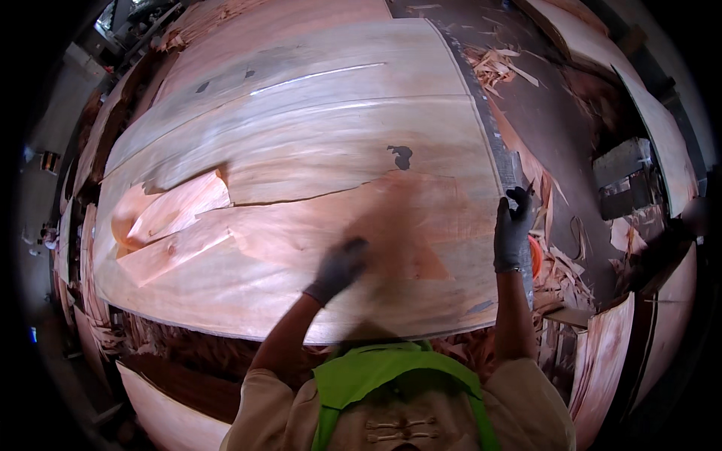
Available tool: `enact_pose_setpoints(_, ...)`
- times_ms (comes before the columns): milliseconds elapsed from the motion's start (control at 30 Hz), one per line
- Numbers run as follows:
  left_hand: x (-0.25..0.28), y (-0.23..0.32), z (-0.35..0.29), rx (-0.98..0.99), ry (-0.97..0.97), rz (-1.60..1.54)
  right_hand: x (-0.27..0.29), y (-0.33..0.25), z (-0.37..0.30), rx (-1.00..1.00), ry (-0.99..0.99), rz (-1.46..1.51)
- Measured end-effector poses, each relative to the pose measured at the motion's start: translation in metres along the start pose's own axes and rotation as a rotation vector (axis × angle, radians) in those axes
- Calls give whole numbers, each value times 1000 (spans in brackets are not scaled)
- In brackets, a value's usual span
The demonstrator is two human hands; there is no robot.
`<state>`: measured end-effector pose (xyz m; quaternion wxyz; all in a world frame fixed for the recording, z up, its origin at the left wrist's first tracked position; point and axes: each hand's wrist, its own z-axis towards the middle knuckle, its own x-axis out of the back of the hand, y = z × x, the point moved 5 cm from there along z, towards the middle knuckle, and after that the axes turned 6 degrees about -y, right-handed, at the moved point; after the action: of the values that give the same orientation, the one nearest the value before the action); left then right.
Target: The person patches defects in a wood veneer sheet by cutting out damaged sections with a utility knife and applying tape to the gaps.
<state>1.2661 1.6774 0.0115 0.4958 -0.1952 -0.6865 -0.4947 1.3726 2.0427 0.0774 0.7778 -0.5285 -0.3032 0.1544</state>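
The thin peach wood sheet (pixel 293 225) lies on the big pale board (pixel 301 135), from the middle toward the board's near left corner. Its top side has a wavy, ragged line, so I think a hard pull there could make it rip. A curled piece of wood (pixel 184 203) sits near the board's left edge, with a bend that sticks up; if your sleeve or fingers caught it, it could snap. A dark hole (pixel 403 156) shows just past the sheet's ragged side, and a thin edge might snag there. Your two gloved hands are well apart. Your left hand (pixel 336 269) is over the near part of the board, and it is blurry, so I cannot tell if it touches the wood. Your right hand (pixel 511 234) is at the board's right edge with its fingers bent; I cannot tell if it grips anything. That rim could poke you with a splinter if you slid your hand along it fast. Just beside that hand is an orange round thing (pixel 535 257), which a bump could knock away. Past it lie messy wood scraps (pixel 560 278), and stepping on them could make you slip.
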Motion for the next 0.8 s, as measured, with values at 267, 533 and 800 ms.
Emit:
enact_pose_setpoints(267, 78, -117, 46, 585, -143, 400, -77, 49, 19, -181, -483, -842)
enact_pose_setpoints(533, 79, -134, 57, 530, -159, 357, -89, 75, 34, 10, -572, -607)
enact_pose_setpoints(800, 109, -173, 108, 472, 90, 298, -83, 92, 74, -132, -476, -294)
